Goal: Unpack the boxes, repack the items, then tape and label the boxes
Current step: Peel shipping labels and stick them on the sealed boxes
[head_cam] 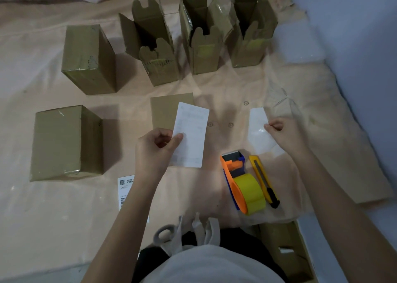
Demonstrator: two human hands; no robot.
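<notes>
Left hand [154,151] pinches the label [191,134]; right hand [281,132] pinches its peeled backing [261,130]. Advise laying the label flat and square on the sealed box [171,109].

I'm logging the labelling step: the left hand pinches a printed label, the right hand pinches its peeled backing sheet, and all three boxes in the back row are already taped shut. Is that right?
Not quite. In the head view the three back-row boxes stand with flaps open, untaped. The rest holds: the left hand pinches the printed label, and the right hand pinches the backing sheet.
</notes>
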